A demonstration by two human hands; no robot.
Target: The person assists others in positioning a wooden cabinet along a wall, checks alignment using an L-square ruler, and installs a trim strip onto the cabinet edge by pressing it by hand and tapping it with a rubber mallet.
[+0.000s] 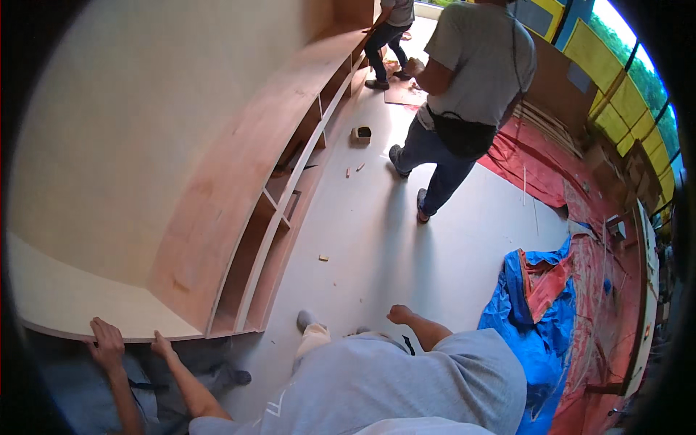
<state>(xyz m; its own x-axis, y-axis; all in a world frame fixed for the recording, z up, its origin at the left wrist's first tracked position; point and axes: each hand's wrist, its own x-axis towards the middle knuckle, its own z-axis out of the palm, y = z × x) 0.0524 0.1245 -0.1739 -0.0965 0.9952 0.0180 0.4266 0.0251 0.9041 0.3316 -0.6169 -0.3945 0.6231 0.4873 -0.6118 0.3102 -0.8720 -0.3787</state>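
Observation:
A large plywood cabinet (217,210) with a row of compartments stretches away along the left. My left hand (164,345) grips the near edge of its pale end panel (94,297), thumb on top; the other fingers are hidden beneath. Just left of it, another hand (107,341), seemingly a co-worker's, holds the same edge. My right hand (399,314) is out over the floor, curled into a fist, with no object showing in it and touching nothing.
A person in a grey shirt (478,65) stands on the pale floor ahead; another (391,36) bends beside the cabinet's far end. A small open box (361,135) and scraps lie on the floor. Crumpled blue tarp (518,362) and red sheeting (529,167) cover the right side.

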